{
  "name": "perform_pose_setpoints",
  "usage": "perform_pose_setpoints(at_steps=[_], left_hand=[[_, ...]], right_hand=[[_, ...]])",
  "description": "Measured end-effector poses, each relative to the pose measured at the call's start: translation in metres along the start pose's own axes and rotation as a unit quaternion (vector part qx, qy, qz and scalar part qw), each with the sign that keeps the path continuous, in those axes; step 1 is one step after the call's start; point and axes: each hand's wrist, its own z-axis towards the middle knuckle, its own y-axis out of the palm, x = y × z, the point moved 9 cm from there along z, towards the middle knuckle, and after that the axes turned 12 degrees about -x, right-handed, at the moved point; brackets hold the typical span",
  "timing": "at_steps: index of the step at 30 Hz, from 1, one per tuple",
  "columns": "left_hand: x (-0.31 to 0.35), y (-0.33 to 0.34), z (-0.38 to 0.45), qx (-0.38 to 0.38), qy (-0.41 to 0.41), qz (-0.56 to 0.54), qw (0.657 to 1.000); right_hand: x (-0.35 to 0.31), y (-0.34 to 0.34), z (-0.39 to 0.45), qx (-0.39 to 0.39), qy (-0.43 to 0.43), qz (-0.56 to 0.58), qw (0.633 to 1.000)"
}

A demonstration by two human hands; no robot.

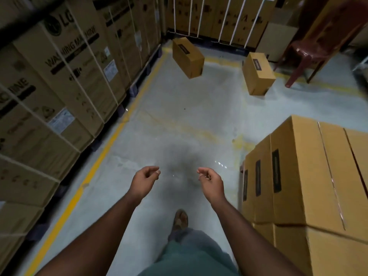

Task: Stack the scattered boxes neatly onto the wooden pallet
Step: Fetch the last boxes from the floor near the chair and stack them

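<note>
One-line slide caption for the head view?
Empty hands head toward two loose boxes; stacked boxes right.

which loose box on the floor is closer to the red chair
The right box, just left of the chair. The other loose box sits farther left, near the washing machine cartons.

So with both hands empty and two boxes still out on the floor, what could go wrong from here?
1. The stacked boxes on the right sit unevenly, their front faces stepped; adding more could leave the stack unstable.
2. The far box lies close to the washing machine cartons, so lifting room looks tight.
3. The second box sits beside a plastic chair, which could snag a leg. Left hand and right hand hold nothing.
</note>
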Motion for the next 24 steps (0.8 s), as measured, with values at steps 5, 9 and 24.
perform_pose_setpoints(at_steps=[5,9,24], left_hand=[[0.090,-0.038,0.120,0.002,0.006,-0.018,1.000],[0.139,-0.071,0.227,0.010,0.003,-0.041,0.999],[0.399,-0.154,0.668,-0.041,-0.004,-0.018,0.999]], right_hand=[[-0.101,-0.015,0.137,-0.015,0.001,-0.007,1.000],[-0.172,-0.019,0.250,-0.021,0.000,0.016,1.000],[-0.379,-0.064,0.670,0.030,0.038,0.110,0.993]])
